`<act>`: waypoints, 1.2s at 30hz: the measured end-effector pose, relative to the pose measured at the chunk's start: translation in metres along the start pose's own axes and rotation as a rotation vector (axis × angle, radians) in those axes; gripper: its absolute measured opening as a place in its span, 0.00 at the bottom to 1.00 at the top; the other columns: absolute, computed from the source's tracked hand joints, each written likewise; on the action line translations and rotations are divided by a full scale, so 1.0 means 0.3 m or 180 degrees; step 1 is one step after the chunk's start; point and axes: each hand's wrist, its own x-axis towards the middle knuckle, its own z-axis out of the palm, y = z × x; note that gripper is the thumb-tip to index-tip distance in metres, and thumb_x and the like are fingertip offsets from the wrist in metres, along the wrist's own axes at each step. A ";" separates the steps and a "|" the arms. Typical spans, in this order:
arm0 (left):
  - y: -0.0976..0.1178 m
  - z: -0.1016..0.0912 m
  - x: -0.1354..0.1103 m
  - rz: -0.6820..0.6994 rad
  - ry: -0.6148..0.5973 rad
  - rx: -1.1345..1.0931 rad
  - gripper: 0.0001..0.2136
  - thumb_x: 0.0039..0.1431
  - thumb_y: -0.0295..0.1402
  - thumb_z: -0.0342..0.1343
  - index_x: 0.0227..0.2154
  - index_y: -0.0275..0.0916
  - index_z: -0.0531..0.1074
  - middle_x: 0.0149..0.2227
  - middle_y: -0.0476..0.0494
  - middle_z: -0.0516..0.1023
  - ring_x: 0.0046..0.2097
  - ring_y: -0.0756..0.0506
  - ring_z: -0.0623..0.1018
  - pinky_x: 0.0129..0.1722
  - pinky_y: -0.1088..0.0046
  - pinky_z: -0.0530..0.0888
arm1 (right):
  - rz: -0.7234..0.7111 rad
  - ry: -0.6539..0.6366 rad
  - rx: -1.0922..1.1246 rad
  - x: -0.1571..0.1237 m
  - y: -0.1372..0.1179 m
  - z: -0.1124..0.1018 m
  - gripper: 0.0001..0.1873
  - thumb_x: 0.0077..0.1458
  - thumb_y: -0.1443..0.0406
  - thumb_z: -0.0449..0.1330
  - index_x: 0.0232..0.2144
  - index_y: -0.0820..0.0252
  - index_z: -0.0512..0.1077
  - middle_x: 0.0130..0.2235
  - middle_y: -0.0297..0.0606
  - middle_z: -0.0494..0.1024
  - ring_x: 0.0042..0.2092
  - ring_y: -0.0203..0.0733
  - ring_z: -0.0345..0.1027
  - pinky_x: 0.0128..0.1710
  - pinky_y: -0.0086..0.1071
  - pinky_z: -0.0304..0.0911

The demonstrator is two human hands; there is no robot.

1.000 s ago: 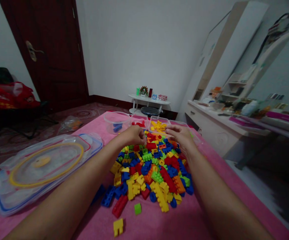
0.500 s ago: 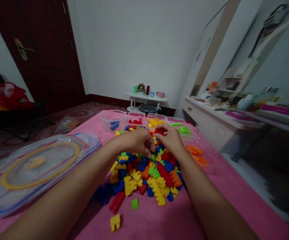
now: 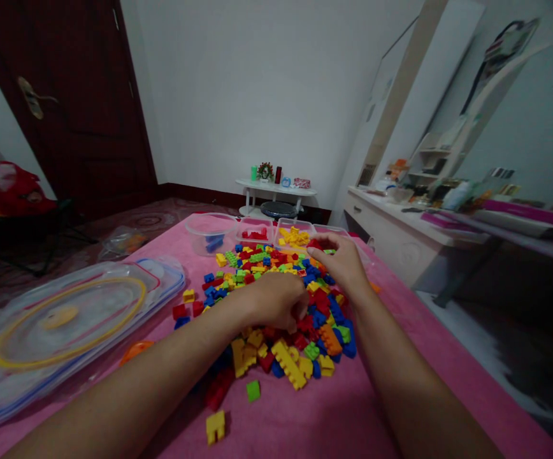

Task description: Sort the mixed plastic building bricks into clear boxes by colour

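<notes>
A: Over the middle of the pink cloth (image 3: 343, 401), what had changed?

B: The left hand (image 3: 279, 299) had come nearer, from the far part of the block pile (image 3: 321, 299) to its near half. It was curled knuckles-up and reached down among the blocks; could not tell whether it was clamped on one.

A: And the right hand (image 3: 341, 258)?

B: Towards the far edge, pinched on a red block (image 3: 313, 245), as half a second earlier. Net: one hand loaded, the other in the mixed pile.

A: Surroundings?

B: Along the far edge, left to right: round tub (image 3: 194, 240) with blue pieces, red-piece box (image 3: 255, 222), yellow-piece box (image 3: 295, 223), then another box (image 3: 331, 229), its contents hidden by the right hand.

A: Obstructions?

B: The right forearm (image 3: 401, 350) now covered most of the orange pieces (image 3: 376, 287) near the right edge; the left forearm (image 3: 162, 366) masked the pile's near-left part. Stacked lids (image 3: 90, 325) took up the left edge. Towards the near edge lay a loose green block (image 3: 253, 390) and a yellow block (image 3: 216, 427), apart from the pile.
</notes>
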 end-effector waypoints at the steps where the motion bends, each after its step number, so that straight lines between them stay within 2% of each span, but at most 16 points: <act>1: -0.030 -0.007 0.002 -0.0058 0.0087 -0.0226 0.09 0.40 0.31 0.64 0.28 0.40 0.78 0.31 0.48 0.78 0.31 0.49 0.73 0.29 0.77 0.64 | -0.0013 0.0002 -0.0068 0.000 0.005 0.001 0.14 0.40 0.62 0.63 0.32 0.64 0.74 0.33 0.42 0.78 0.34 0.41 0.70 0.37 0.36 0.65; 4: -0.127 -0.019 0.010 -0.0404 0.0517 -0.1032 0.08 0.43 0.33 0.62 0.28 0.37 0.76 0.27 0.49 0.76 0.29 0.51 0.72 0.28 0.78 0.65 | 0.0097 -0.0012 -0.0031 -0.002 0.016 0.004 0.16 0.39 0.61 0.64 0.33 0.65 0.75 0.33 0.42 0.78 0.34 0.41 0.70 0.37 0.36 0.65; 7: -0.199 -0.024 0.019 -0.0812 0.1090 -0.1830 0.07 0.47 0.34 0.59 0.25 0.35 0.71 0.23 0.51 0.72 0.25 0.53 0.69 0.25 0.79 0.64 | 0.0430 -0.0180 0.0420 -0.011 0.000 0.015 0.19 0.40 0.57 0.65 0.34 0.65 0.74 0.31 0.40 0.78 0.32 0.40 0.70 0.34 0.34 0.65; 9: -0.215 -0.023 0.023 -0.1123 0.1379 -0.2437 0.09 0.49 0.36 0.59 0.25 0.35 0.68 0.21 0.51 0.70 0.23 0.53 0.69 0.22 0.79 0.65 | 0.0562 -0.0299 0.0649 -0.020 -0.025 0.029 0.20 0.40 0.55 0.65 0.33 0.64 0.74 0.30 0.40 0.78 0.31 0.40 0.70 0.34 0.33 0.65; 11: -0.210 -0.020 0.027 -0.1394 0.1508 -0.3206 0.10 0.52 0.38 0.57 0.27 0.36 0.67 0.23 0.51 0.71 0.23 0.52 0.71 0.21 0.80 0.66 | 0.0492 -0.0348 0.0754 -0.029 -0.050 0.047 0.19 0.41 0.55 0.65 0.32 0.64 0.75 0.31 0.40 0.78 0.32 0.39 0.70 0.34 0.33 0.65; 13: -0.193 -0.015 0.032 -0.1538 0.1486 -0.3986 0.08 0.55 0.37 0.54 0.31 0.36 0.67 0.27 0.49 0.73 0.24 0.51 0.75 0.20 0.80 0.68 | 0.0303 -0.0332 0.0794 -0.039 -0.069 0.067 0.18 0.42 0.55 0.65 0.33 0.63 0.75 0.34 0.41 0.78 0.32 0.39 0.70 0.34 0.32 0.65; 16: -0.173 -0.009 0.040 -0.1626 0.1182 -0.4914 0.07 0.57 0.33 0.52 0.36 0.36 0.68 0.27 0.48 0.74 0.25 0.50 0.77 0.20 0.81 0.70 | 0.0015 -0.0215 0.0658 -0.053 -0.083 0.097 0.18 0.44 0.57 0.64 0.35 0.63 0.75 0.36 0.41 0.78 0.32 0.38 0.68 0.33 0.32 0.64; 20: -0.177 0.000 0.045 -0.1539 0.0588 -0.5818 0.15 0.59 0.42 0.51 0.40 0.35 0.68 0.26 0.45 0.75 0.26 0.47 0.79 0.21 0.76 0.75 | -0.0375 -0.0156 0.0090 -0.070 -0.085 0.121 0.16 0.44 0.61 0.65 0.38 0.61 0.74 0.38 0.39 0.77 0.32 0.37 0.67 0.35 0.32 0.64; 23: -0.186 0.012 0.048 -0.1298 0.0486 -0.6187 0.18 0.58 0.46 0.52 0.38 0.33 0.69 0.24 0.45 0.74 0.24 0.48 0.78 0.21 0.76 0.76 | -0.0695 -0.0170 -0.0386 -0.077 -0.081 0.129 0.16 0.43 0.62 0.66 0.37 0.59 0.75 0.37 0.38 0.76 0.35 0.40 0.67 0.37 0.34 0.63; 27: -0.172 0.025 0.056 -0.1341 0.0917 -0.6283 0.12 0.58 0.38 0.55 0.37 0.33 0.70 0.22 0.49 0.73 0.20 0.55 0.73 0.22 0.83 0.75 | -0.0860 -0.0117 -0.0613 -0.078 -0.078 0.128 0.15 0.42 0.61 0.67 0.35 0.59 0.74 0.36 0.38 0.75 0.38 0.42 0.68 0.39 0.34 0.63; 32: -0.174 0.001 0.066 -0.1603 0.1343 -0.6143 0.08 0.57 0.34 0.57 0.34 0.32 0.71 0.24 0.47 0.74 0.23 0.56 0.74 0.21 0.87 0.72 | -0.0716 -0.0015 -0.0576 -0.066 -0.083 0.105 0.14 0.45 0.58 0.65 0.34 0.58 0.75 0.36 0.39 0.75 0.36 0.41 0.68 0.37 0.33 0.63; 36: -0.262 -0.065 0.116 -0.1832 0.1912 -0.5817 0.08 0.60 0.32 0.52 0.32 0.32 0.71 0.25 0.44 0.75 0.23 0.56 0.73 0.21 0.87 0.72 | -0.0435 0.0125 -0.0216 -0.050 -0.077 0.082 0.15 0.48 0.55 0.62 0.33 0.60 0.75 0.36 0.40 0.77 0.31 0.37 0.67 0.33 0.31 0.62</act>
